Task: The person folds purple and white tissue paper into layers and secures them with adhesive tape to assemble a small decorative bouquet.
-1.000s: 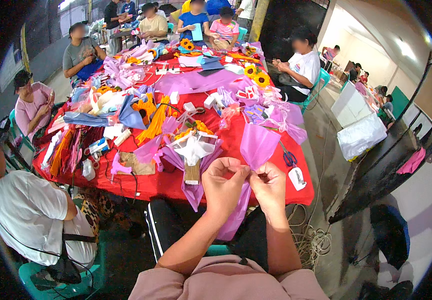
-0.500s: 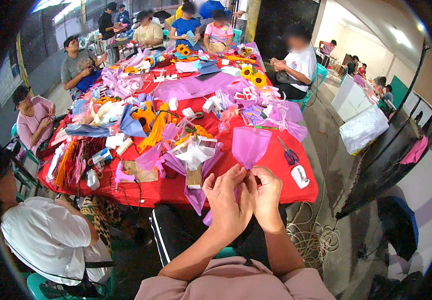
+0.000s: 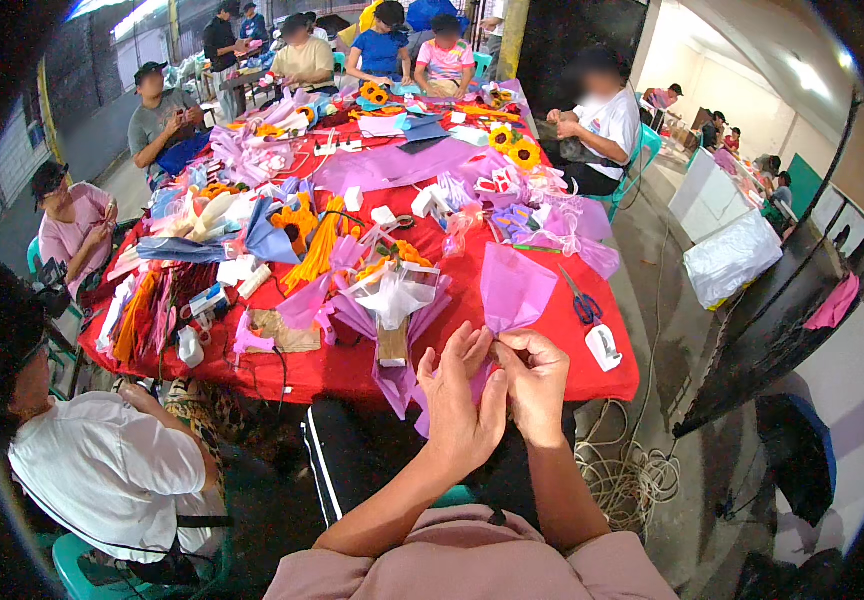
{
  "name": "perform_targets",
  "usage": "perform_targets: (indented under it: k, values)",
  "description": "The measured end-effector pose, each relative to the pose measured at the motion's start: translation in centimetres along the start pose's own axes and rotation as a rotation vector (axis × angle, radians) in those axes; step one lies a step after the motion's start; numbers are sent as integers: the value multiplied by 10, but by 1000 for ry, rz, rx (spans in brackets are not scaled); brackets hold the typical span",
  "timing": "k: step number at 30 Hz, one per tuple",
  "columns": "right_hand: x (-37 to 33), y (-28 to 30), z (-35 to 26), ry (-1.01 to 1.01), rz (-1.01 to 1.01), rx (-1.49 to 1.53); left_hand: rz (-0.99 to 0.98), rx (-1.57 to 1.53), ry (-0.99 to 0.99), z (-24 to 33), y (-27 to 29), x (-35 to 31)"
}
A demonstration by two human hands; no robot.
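Purple sheet (image 3: 517,285) tight in right fingers (image 3: 534,347), left fingers (image 3: 464,347) apart, scissors (image 3: 585,309) nearby.

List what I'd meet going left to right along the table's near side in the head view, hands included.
Bundle of orange and red strips → pink glue gun → brown block → left hand → right hand, pinching a purple sheet → white tape dispenser.

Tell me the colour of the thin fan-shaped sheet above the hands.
The thin fan-shaped sheet is pinkish purple, seen best in the head view.
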State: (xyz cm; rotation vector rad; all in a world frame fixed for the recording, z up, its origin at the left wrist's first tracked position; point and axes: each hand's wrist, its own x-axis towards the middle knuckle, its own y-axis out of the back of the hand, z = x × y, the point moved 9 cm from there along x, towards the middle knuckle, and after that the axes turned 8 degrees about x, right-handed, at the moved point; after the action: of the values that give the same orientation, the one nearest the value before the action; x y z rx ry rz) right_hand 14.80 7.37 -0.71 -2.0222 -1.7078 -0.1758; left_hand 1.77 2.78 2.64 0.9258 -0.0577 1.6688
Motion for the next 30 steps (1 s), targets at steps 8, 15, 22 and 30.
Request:
perform_targets:
  k: [8,15,22,30]
  values:
    - [-21,26,40,-132,69,108,-8,-52,35,-8,-17,-30]
    - [-61,33,80,-386,114,-39,-69,-334,357,-62,-52,-82]
    - [-73,37,125,-592,94,95,128,-986,913,-115,-70,-115]
    - [-76,23,154,-506,130,-146,67,-765,814,-136,-74,-117]
